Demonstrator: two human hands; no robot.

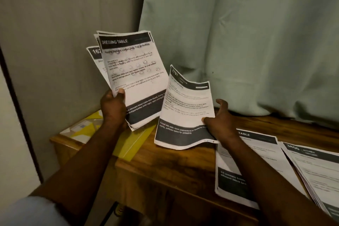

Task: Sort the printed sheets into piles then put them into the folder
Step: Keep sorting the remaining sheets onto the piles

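Head: stack (132, 71) L hand (112, 108), sheet (185, 112) R hand (219, 121)

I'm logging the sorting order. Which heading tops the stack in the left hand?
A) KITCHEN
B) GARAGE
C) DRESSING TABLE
C: the top page of the stack held by the left hand reads DRESSING TABLE in its dark header; the right hand pinches a single sheet numbered 2701.

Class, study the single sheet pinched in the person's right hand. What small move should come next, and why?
Probably set the single sheet from the right hand onto whichever pile its heading matches. It hangs above the wooden table, beside the TABLE pile and the KITCHEN pile, while the left hand holds a further stack. Its category is too blurred to read.
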